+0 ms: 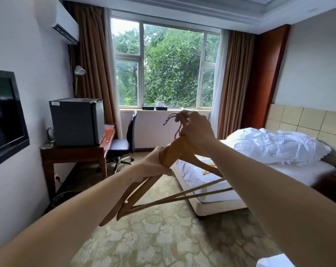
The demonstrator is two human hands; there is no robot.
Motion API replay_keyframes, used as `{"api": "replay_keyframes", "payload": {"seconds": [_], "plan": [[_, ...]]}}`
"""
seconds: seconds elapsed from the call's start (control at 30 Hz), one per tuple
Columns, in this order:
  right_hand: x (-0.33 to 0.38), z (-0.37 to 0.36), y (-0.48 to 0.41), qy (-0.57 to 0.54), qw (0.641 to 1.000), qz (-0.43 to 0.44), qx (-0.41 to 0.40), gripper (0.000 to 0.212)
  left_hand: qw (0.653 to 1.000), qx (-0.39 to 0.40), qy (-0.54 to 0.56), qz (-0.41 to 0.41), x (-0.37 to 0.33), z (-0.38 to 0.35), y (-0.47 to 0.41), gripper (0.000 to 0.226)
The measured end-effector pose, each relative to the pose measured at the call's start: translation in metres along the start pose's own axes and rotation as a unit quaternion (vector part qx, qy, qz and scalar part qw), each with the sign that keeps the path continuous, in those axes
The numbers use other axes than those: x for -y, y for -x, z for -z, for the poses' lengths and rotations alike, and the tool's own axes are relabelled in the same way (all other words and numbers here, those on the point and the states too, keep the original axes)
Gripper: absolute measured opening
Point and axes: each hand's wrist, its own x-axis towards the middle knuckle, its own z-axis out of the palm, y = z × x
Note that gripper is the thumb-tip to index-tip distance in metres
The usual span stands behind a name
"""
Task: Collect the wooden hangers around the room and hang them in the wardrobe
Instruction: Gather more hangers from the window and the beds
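I hold a bundle of wooden hangers (142,195) out in front of me, over the carpet near the foot of the bed. My left hand (155,164) grips the left shoulder of the bundle from above. My right hand (194,130) is closed around the neck and the dark metal hooks (171,120), which stick up to the left of its fingers. The hangers' thin lower bars run right, behind my right forearm. Something small and yellow (208,168) lies on the bed sheet behind the hangers; I cannot tell what it is. No wardrobe is in view.
An unmade bed (279,166) with white pillows fills the right side. On the left stand a wooden desk (70,153) bearing a grey mini fridge (76,120), and an office chair (124,143) beyond it. A wall TV (3,116) hangs at far left. Patterned carpet (163,237) lies below.
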Motion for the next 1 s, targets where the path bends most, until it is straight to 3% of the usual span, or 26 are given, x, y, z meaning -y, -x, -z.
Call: {"api": "replay_keyframes", "payload": {"seconds": [0.2,0.3,0.47,0.63,0.77,0.83,1.0], "plan": [[-0.015,-0.053,-0.059,-0.065,0.993,-0.020,-0.095,0.023,1.000,0.025,0.003,-0.006,0.020,0.033,-0.076,0.055],[-0.021,-0.073,-0.082,-0.127,0.988,-0.025,-0.080,0.026,1.000,0.010,-0.004,-0.025,0.030,0.040,-0.106,0.050],[-0.034,-0.093,-0.122,-0.022,0.997,-0.015,-0.072,0.031,0.998,0.010,0.017,-0.059,0.050,0.048,-0.165,0.050],[-0.055,-0.098,-0.161,0.075,0.990,-0.063,-0.097,0.030,0.996,0.022,0.013,-0.088,0.059,0.043,-0.222,0.056],[-0.089,-0.103,-0.185,-0.039,0.993,-0.079,-0.080,0.013,0.995,0.015,0.018,-0.094,0.062,0.034,-0.262,0.070],[-0.107,-0.107,-0.197,-0.110,0.988,-0.080,-0.074,0.021,0.995,0.014,0.021,-0.095,0.065,0.028,-0.286,0.079],[-0.154,-0.112,-0.246,-0.066,0.995,-0.049,-0.058,0.019,0.993,0.027,0.025,-0.109,0.065,0.014,-0.354,0.075]]}}
